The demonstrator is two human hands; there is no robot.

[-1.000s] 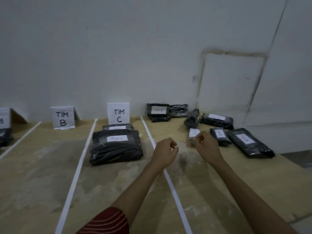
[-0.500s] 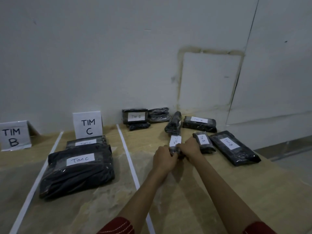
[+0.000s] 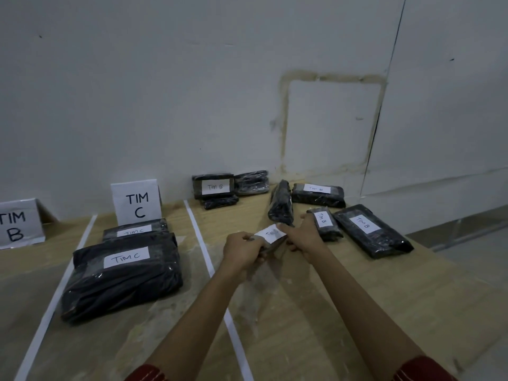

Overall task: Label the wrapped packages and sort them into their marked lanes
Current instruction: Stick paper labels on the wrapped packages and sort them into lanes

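Observation:
A small black wrapped package [image 3: 270,241] with a white label sits between my two hands, just right of the white lane tape [image 3: 204,253]. My left hand [image 3: 242,250] grips its near end and my right hand [image 3: 301,236] grips its far right side. Left of the tape, a large black package marked TIM C [image 3: 121,276] lies in front of a thinner TIM C package [image 3: 134,229], below the TIM C sign [image 3: 136,202]. The TIM B sign [image 3: 19,224] stands at the far left.
Several black wrapped packages lie to the right: TIM B ones [image 3: 371,232] [image 3: 324,224] [image 3: 319,194] [image 3: 214,186], an unlabelled one on its side [image 3: 281,206] and another by the wall [image 3: 252,182]. The wooden table [image 3: 330,312] ends at right; a white wall stands behind.
My hands have come together onto the small labelled package and taken hold of it. The view has swung to the right, so the lane signs sit further left.

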